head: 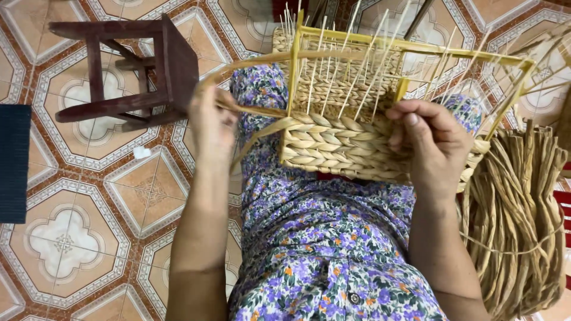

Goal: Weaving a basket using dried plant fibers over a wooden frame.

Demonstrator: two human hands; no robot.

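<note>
1. A patterned tile floor (89, 202) in orange and white fills the left of the frame.
2. A dark wooden stool (148, 71) stands upper left; a dark mat (13, 160) lies at the left edge.
3. A half-woven basket (351, 131) rests on the lap, upper centre.
4. The left hand (213, 128) pinches a flat straw strand (250, 110); the right hand (431, 145) grips the basket's woven wall.
5. A bundle of dried straw (517, 220) lies at the right.
</note>
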